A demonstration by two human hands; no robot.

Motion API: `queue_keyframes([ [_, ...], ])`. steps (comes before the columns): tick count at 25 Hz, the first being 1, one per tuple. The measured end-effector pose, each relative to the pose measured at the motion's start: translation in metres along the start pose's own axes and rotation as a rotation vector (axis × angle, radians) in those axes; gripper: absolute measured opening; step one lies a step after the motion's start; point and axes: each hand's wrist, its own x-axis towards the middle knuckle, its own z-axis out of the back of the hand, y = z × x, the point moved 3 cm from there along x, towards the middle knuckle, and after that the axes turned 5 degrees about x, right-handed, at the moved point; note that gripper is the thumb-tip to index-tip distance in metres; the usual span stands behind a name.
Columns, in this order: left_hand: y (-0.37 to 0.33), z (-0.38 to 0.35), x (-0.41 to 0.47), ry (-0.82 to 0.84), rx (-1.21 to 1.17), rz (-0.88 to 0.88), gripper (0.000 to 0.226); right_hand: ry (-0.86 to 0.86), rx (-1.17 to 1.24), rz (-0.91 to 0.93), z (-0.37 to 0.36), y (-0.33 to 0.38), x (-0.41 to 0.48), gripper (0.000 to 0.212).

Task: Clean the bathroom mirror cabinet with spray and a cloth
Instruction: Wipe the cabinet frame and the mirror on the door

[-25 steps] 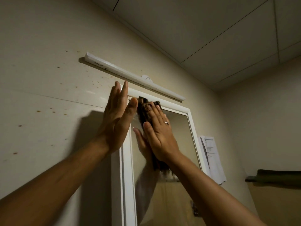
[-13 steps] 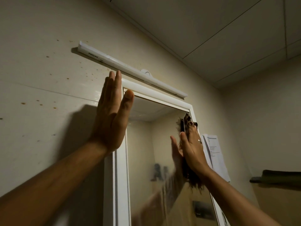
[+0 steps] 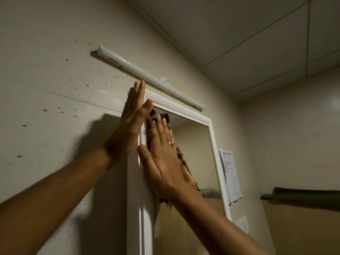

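The white-framed mirror cabinet [image 3: 211, 144] hangs on the beige wall. My left hand [image 3: 131, 122] lies flat with straight fingers against the cabinet's upper left corner. My right hand [image 3: 163, 155] presses a dark, patterned cloth [image 3: 185, 170] flat against the mirror glass near its upper left corner; a ring shows on one finger. Most of the cloth is hidden under the hand, and its fringe pokes out above the fingertips and below the wrist. No spray bottle is in view.
A long white light bar [image 3: 147, 74] is fixed just above the cabinet. Papers [image 3: 230, 173] hang on the wall right of the frame. A dark towel [image 3: 303, 195] lies on a ledge at the far right. The wall at left is speckled with brown spots.
My right hand has swept the cloth from the mirror's right edge back to its upper left. The left hand has stayed on the cabinet's corner.
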Motion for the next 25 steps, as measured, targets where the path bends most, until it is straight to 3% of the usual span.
queue_keyframes([
  [3,-0.001,-0.003,-0.003,-0.029,0.097,-0.008,0.099,0.067,0.051,0.007,-0.003,0.003,-0.05,0.078],
  [7,0.0,-0.019,-0.015,-0.104,0.23,-0.069,0.093,0.037,0.007,-0.013,0.004,-0.043,-0.059,0.085],
  [11,0.005,-0.025,-0.017,-0.191,0.253,-0.119,0.09,-0.146,0.057,-0.269,0.024,-0.155,-0.026,0.083],
  [15,0.009,-0.028,-0.016,-0.216,0.251,-0.151,0.089,-0.218,0.018,-0.459,0.035,-0.221,-0.039,0.099],
  [19,0.011,-0.029,-0.015,-0.23,0.266,-0.155,0.09,-0.132,0.023,-0.551,0.028,-0.219,-0.089,0.105],
  [21,0.01,-0.03,-0.016,-0.23,0.265,-0.15,0.091,-0.097,0.117,-0.586,0.02,-0.198,-0.089,0.097],
  [25,0.005,-0.028,-0.017,-0.203,0.221,-0.126,0.093,-0.116,0.126,-0.387,0.019,-0.124,-0.009,0.088],
])
